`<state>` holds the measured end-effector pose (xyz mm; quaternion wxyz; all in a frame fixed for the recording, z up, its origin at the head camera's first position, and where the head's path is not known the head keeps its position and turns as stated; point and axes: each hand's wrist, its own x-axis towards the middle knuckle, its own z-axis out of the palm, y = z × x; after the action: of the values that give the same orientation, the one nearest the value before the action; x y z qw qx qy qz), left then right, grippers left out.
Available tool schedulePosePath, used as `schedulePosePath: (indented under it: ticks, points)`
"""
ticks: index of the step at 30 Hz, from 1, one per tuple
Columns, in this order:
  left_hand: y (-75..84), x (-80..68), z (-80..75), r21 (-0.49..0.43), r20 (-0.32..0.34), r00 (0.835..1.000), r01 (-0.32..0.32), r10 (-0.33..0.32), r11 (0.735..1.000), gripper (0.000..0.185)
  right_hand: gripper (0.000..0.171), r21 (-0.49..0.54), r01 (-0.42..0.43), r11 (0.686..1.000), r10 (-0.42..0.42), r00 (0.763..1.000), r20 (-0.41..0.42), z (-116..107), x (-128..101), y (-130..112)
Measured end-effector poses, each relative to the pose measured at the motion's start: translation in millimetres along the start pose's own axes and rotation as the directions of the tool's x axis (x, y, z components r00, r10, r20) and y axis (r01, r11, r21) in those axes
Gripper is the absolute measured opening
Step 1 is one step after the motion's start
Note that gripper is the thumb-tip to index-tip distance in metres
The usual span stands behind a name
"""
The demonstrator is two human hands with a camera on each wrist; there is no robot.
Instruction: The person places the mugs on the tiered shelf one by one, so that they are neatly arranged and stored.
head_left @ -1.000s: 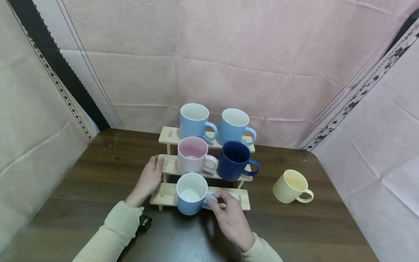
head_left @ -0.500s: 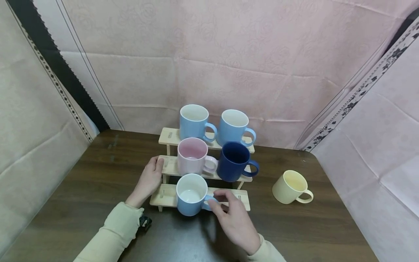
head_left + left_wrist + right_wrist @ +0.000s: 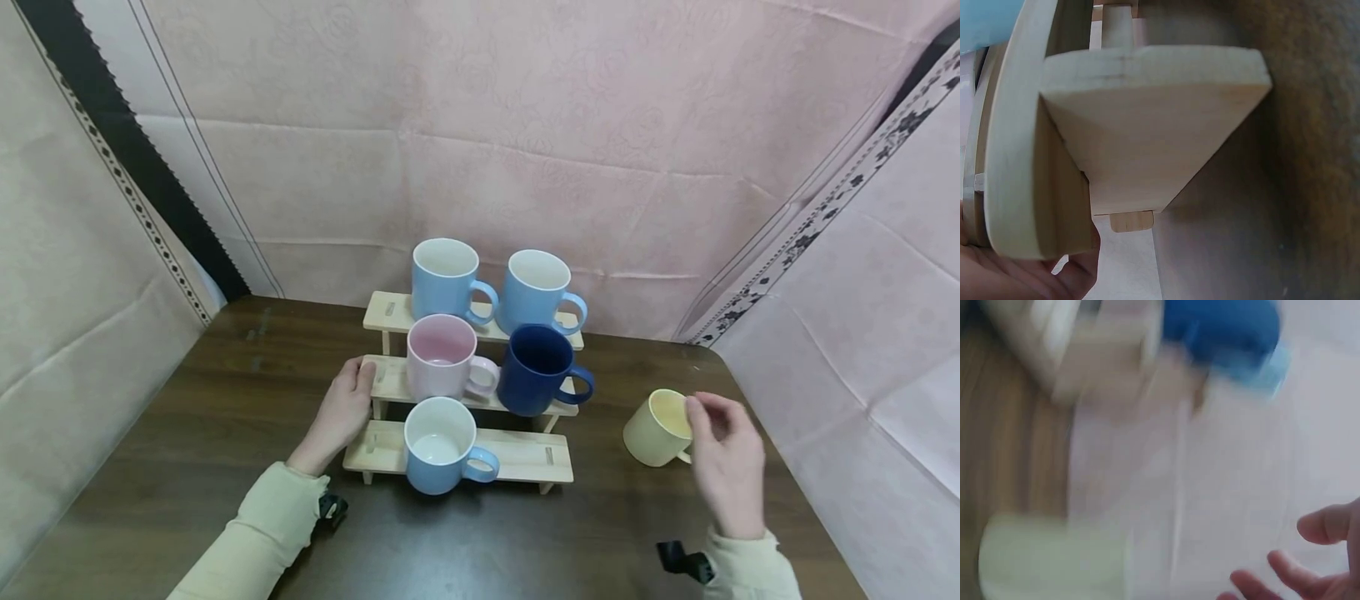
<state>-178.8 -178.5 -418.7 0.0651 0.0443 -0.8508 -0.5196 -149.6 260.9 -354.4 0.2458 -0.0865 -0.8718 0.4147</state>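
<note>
A three-tier wooden rack (image 3: 525,454) stands mid-table. My left hand (image 3: 341,414) grips the left end of its middle tier; in the left wrist view, fingers (image 3: 1082,269) curl by the board's edge. On the front tier sits a light blue mug (image 3: 431,467). The middle tier bears a pink mug (image 3: 431,379) and a dark blue mug (image 3: 521,392). Right of the rack, a pale yellow mug (image 3: 648,437) is on the table. Over its handle side is my right hand (image 3: 727,467), holding nothing, partly hiding the handle. The right wrist view shows its fingers apart from the blurred mug.
Two light blue mugs, one at left (image 3: 435,296) and one at right (image 3: 521,304), stand on the back tier. Pale patterned cloth (image 3: 480,167) hangs behind and beside the dark wooden table (image 3: 187,467).
My right hand has let go of the front light blue mug's handle and moved right to the yellow mug. The left hand and the rack look unmoved.
</note>
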Motion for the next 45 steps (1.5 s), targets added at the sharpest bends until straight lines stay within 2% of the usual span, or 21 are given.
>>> schedulePosePath:
  ticks: [5, 8, 11, 15, 18, 22, 29, 37, 43, 45]
  points:
    - [-0.1, 0.4, 0.9, -0.007, 0.013, 1.000, 0.004, -0.003, 1.000, 0.058, 0.049, -0.127, -0.107, 0.986, 0.109, 0.994, 0.006, -16, 26, 58]
    - [0.6, 0.5, 1.0, -0.006, 0.015, 1.000, 0.008, -0.008, 1.000, 0.058, 0.052, -0.146, -0.155, 0.977, 0.161, 0.987, 0.027, -18, 34, 85]
    - [1.9, 0.5, 0.9, -0.002, 0.020, 1.000, 0.009, -0.009, 1.000, 0.060, 0.059, -0.146, -0.216, 0.965, 0.232, 0.968, 0.097, -18, 36, 100]
    - [2.2, 1.9, 0.3, -0.001, 0.020, 1.000, 0.008, -0.008, 1.000, 0.060, 0.072, -0.080, -0.318, 0.945, 0.328, 0.908, 0.262, -17, 38, 107]
    - [2.0, 2.6, 0.2, -0.001, 0.015, 1.000, 0.006, -0.006, 1.000, 0.059, 0.080, -0.012, -0.387, 0.922, 0.364, 0.856, 0.368, -14, 40, 110]
    - [2.5, 1.9, 0.1, 0.003, 0.012, 1.000, 0.003, -0.003, 1.000, 0.059, 0.079, 0.060, -0.405, 0.912, 0.338, 0.829, 0.445, -12, 40, 113]
    - [2.5, 1.1, -1.1, 0.009, 0.006, 1.000, 0.002, -0.002, 1.000, 0.058, 0.066, 0.107, -0.355, 0.929, 0.253, 0.816, 0.520, -7, 38, 117]
    - [1.3, 0.9, -0.7, 0.010, 0.007, 1.000, 0.009, -0.009, 1.000, 0.058, 0.061, 0.092, -0.362, 0.928, 0.258, 0.800, 0.541, -5, 35, 118]
    - [1.2, -0.4, -1.0, 0.005, 0.012, 1.000, 0.014, -0.014, 1.000, 0.058, 0.056, 0.109, -0.322, 0.940, 0.217, 0.815, 0.537, -8, 31, 120]
    - [1.2, -0.8, -1.3, 0.004, 0.013, 1.000, 0.015, -0.015, 1.000, 0.059, 0.055, 0.169, -0.329, 0.929, 0.193, 0.820, 0.538, -9, 30, 121]
